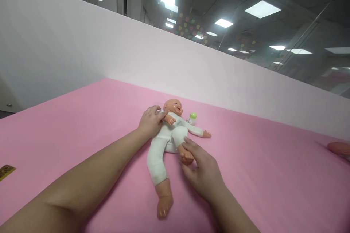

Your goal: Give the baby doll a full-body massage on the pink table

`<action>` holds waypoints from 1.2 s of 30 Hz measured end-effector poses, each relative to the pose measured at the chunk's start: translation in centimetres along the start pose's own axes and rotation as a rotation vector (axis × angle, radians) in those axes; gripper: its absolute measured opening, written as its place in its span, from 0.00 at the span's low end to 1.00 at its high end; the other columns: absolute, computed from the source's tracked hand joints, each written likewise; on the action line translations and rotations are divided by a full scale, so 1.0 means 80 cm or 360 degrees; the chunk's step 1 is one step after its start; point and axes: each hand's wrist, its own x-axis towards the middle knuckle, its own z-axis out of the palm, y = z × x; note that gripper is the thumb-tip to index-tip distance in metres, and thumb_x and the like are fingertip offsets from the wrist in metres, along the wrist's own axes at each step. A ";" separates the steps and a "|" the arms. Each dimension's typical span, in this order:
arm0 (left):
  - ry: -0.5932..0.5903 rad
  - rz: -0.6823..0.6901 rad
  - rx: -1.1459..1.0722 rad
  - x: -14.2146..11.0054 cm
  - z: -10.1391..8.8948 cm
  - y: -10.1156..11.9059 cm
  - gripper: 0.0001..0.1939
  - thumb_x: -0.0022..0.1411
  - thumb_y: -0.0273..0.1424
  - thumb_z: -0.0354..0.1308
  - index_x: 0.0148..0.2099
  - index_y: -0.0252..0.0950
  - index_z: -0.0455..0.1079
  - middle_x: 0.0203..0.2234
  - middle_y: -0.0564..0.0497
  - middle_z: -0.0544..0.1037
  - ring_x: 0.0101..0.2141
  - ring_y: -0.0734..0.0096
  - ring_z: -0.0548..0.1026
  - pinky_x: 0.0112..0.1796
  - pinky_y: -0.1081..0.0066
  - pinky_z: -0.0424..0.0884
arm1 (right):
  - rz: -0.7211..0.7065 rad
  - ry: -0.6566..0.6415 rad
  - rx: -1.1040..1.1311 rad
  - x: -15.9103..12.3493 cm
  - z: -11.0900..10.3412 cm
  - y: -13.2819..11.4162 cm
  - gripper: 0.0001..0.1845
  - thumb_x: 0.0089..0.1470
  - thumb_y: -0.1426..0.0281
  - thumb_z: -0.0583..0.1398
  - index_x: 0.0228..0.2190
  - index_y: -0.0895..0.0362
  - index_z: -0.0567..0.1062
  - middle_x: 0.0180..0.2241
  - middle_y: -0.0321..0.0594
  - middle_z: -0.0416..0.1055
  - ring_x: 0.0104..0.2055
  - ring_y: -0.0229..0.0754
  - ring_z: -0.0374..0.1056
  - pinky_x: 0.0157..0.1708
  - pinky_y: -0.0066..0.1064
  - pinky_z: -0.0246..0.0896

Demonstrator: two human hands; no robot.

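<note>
A baby doll (160, 153) with a white cloth body and plastic head, hands and feet lies on its back on the pink surface, head pointing away from me. My left hand (151, 121) is closed on the doll's arm at the left, near the shoulder, with the thumb over it. My right hand (204, 167) grips the lower leg at the right by the ankle, and that knee is bent. The other leg lies stretched toward me. Beside the doll's head and outstretched arm is a small bottle (192, 118) with a green cap.
The pink tabletop (262, 160) ends at a low white partition (197, 69) at the back. Near the right edge lies a reddish-brown object (339, 148), partly cut off. A yellow and black patterned strip (6, 171) is at the far left.
</note>
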 end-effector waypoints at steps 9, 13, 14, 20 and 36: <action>-0.0399 0.0218 0.0247 0.003 -0.008 0.012 0.25 0.73 0.33 0.52 0.69 0.47 0.66 0.60 0.39 0.71 0.61 0.46 0.65 0.58 0.50 0.62 | 0.0159 -0.0124 0.0133 0.039 0.050 0.024 0.25 0.56 0.73 0.62 0.56 0.53 0.76 0.65 0.43 0.69 0.65 0.52 0.68 0.60 0.46 0.73; -0.0486 0.0231 0.0188 0.001 -0.006 0.007 0.29 0.72 0.34 0.51 0.73 0.47 0.61 0.67 0.41 0.66 0.65 0.43 0.61 0.61 0.48 0.61 | 0.0120 -0.0093 0.0120 0.035 0.064 0.025 0.25 0.57 0.74 0.61 0.56 0.54 0.76 0.66 0.45 0.68 0.65 0.52 0.68 0.58 0.46 0.74; -0.0494 0.0220 0.0162 0.001 -0.004 0.005 0.29 0.72 0.34 0.51 0.73 0.47 0.60 0.68 0.42 0.64 0.66 0.42 0.60 0.61 0.47 0.60 | 0.0101 -0.0075 0.0114 0.033 0.064 0.023 0.25 0.57 0.74 0.60 0.56 0.54 0.76 0.65 0.45 0.68 0.65 0.52 0.69 0.58 0.45 0.74; -0.0396 -0.0073 -0.0218 0.004 0.004 -0.011 0.29 0.72 0.38 0.51 0.73 0.46 0.61 0.64 0.44 0.70 0.63 0.50 0.67 0.61 0.53 0.64 | 0.0020 0.0138 0.0043 -0.001 0.030 0.007 0.22 0.57 0.70 0.63 0.54 0.55 0.76 0.61 0.48 0.73 0.63 0.52 0.72 0.57 0.44 0.75; -0.0022 -0.1393 -0.0851 0.009 0.025 -0.056 0.16 0.69 0.47 0.53 0.45 0.41 0.69 0.38 0.46 0.80 0.36 0.57 0.78 0.34 0.65 0.69 | 0.0142 -0.0179 -0.0018 -0.119 0.011 -0.019 0.26 0.54 0.75 0.60 0.54 0.54 0.75 0.54 0.47 0.79 0.48 0.51 0.81 0.46 0.37 0.81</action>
